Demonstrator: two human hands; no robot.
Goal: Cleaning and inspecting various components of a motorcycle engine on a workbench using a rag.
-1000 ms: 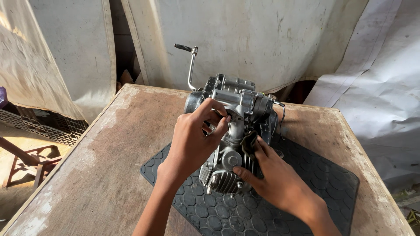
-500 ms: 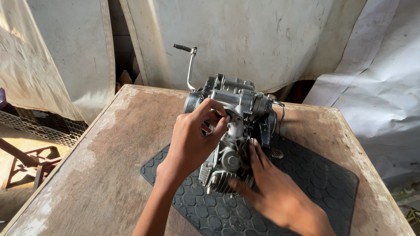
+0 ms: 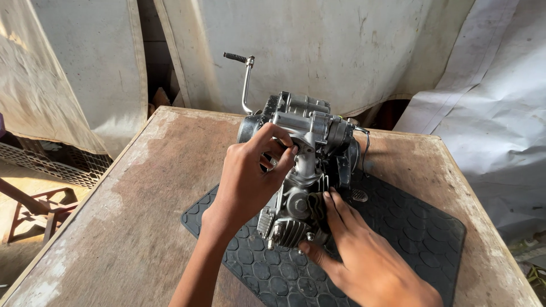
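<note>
While my left hand (image 3: 250, 176) has held its place on the engine (image 3: 304, 170) over the last second, my right hand (image 3: 364, 250) has slid down and in along the near side, so that its fingertips now press against the finned cylinder end instead of lying further back on the mat (image 3: 398, 239). I take that to mean the engine is being steadied from both sides rather than lifted. It stands on the black hex-patterned mat near the middle of the worn wooden table (image 3: 142, 193), with the kick lever (image 3: 245, 79) rising from its far left side toward the pale sheeting behind. My left hand comes in from below, wrist bent, fingers curled over the top of the casing and pinched on a small part there; what exactly the fingertips hold is too small to tell. My right hand lies low and flat, palm down toward the mat, fingers spread and touching the fins, thumb tucked under the near edge: bracing, not clenched around anything.
</note>
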